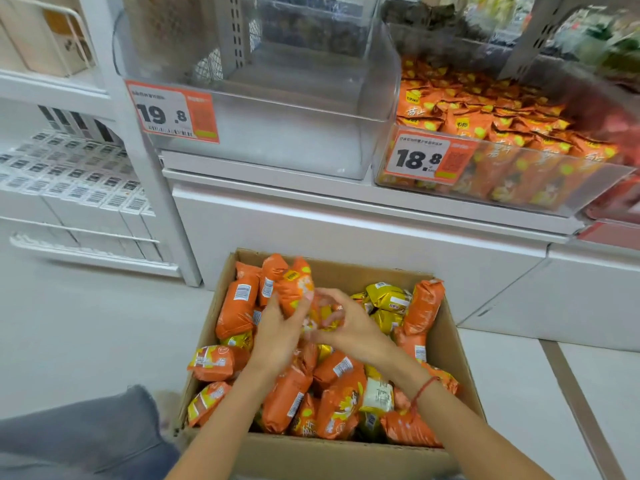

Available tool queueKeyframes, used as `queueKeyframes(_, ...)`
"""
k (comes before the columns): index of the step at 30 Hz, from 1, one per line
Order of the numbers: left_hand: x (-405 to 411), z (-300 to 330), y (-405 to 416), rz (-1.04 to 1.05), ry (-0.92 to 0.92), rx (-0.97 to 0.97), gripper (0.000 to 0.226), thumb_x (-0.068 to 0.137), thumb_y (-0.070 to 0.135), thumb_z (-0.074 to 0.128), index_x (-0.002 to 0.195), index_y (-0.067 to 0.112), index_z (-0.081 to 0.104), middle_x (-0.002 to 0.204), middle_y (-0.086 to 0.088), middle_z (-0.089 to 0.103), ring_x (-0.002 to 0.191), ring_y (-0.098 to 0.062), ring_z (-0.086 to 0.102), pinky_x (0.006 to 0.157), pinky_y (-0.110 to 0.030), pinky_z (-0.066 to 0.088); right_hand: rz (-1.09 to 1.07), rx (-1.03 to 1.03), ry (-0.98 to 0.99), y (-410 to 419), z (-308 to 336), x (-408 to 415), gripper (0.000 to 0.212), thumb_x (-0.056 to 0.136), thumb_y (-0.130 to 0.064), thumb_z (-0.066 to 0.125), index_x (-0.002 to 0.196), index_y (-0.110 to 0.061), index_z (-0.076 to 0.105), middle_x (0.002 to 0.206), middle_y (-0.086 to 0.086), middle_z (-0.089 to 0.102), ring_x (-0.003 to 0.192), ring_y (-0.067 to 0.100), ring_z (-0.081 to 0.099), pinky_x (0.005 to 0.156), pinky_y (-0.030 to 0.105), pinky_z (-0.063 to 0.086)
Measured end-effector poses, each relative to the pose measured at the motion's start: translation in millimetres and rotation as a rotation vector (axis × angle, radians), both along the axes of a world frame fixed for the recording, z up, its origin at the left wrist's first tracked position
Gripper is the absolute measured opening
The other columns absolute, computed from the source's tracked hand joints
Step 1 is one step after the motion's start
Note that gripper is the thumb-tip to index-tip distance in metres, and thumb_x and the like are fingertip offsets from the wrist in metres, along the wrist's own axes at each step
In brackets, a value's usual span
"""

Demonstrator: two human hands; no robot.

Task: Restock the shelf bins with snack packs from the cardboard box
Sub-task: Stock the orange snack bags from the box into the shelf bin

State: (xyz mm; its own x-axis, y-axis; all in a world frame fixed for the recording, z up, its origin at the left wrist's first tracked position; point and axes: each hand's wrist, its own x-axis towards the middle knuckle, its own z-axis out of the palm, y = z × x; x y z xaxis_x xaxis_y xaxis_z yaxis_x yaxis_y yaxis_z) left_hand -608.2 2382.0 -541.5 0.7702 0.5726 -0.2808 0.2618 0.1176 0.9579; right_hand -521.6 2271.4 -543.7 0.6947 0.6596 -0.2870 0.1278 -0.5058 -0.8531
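An open cardboard box (457, 344) on the floor holds several orange and yellow snack packs. My left hand (277, 334) grips orange snack packs (289, 282) lifted above the pile. My right hand (349, 327) curls round a blurred orange and yellow pack (329, 315) right beside them, over the box's middle. On the shelf above, the clear bin (270, 133) tagged 19.8 stands with nothing in it. The clear bin (588, 174) to its right, tagged 18.8, is full of orange packs (485, 116).
A white cabinet front (346, 233) rises just behind the box. A white rack (86, 192) of small white boxes stands to the left. My knee in grey jeans (79, 431) is at the lower left. Pale floor lies on both sides of the box.
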Motion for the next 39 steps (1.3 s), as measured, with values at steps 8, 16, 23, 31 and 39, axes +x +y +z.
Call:
queueKeyframes(8,-7,22,50,0.262,-0.142,-0.2,0.028,0.091,0.039,0.06,0.115,0.024,0.059,0.099,0.006,0.071,0.079,0.0,0.069,0.058,-0.014,0.05,0.032,-0.62,-0.17,30,-41,-7,0.04,0.084,-0.054,0.061,0.07,-0.018,0.051,0.077,0.0,0.052,0.085,0.024,0.06,0.067,0.03,0.041)
queueKeyframes(16,-12,20,53,0.227,-0.135,-0.346,0.04,0.091,0.046,0.056,0.126,0.027,0.054,0.109,0.004,0.07,0.093,-0.008,0.069,0.063,-0.02,0.051,-0.223,-0.554,-0.113,53,-58,-15,0.044,0.08,-0.04,0.072,0.107,-0.011,0.053,0.118,0.007,0.054,0.105,0.023,0.059,0.076,0.028,0.046)
queueKeyframes(23,-13,22,51,0.204,-0.136,-0.367,0.046,0.091,0.046,0.055,0.132,0.026,0.051,0.116,0.003,0.068,0.102,-0.012,0.067,0.073,-0.025,0.051,-0.294,-0.302,0.102,39,-63,-14,0.041,0.072,-0.027,0.081,0.095,-0.014,0.049,0.087,-0.005,0.047,0.086,0.014,0.05,0.069,0.024,0.038)
queueKeyframes(31,-14,21,51,0.188,-0.11,-0.328,0.047,0.088,0.049,0.057,0.13,0.029,0.051,0.115,0.005,0.068,0.102,-0.012,0.067,0.073,-0.026,0.051,-0.229,-0.477,-0.002,44,-69,-16,0.029,0.078,-0.038,0.074,0.082,-0.016,0.056,0.092,0.002,0.059,0.086,0.019,0.06,0.062,0.023,0.037)
queueKeyframes(39,-15,25,49,0.147,-0.058,-0.327,0.034,0.089,0.05,0.056,0.118,0.034,0.053,0.112,0.007,0.068,0.104,-0.013,0.065,0.082,-0.03,0.05,-0.331,-0.272,0.016,40,-40,-10,0.066,0.07,-0.033,0.082,0.116,-0.01,0.04,0.102,0.005,0.055,0.094,0.021,0.057,0.075,0.033,0.049)
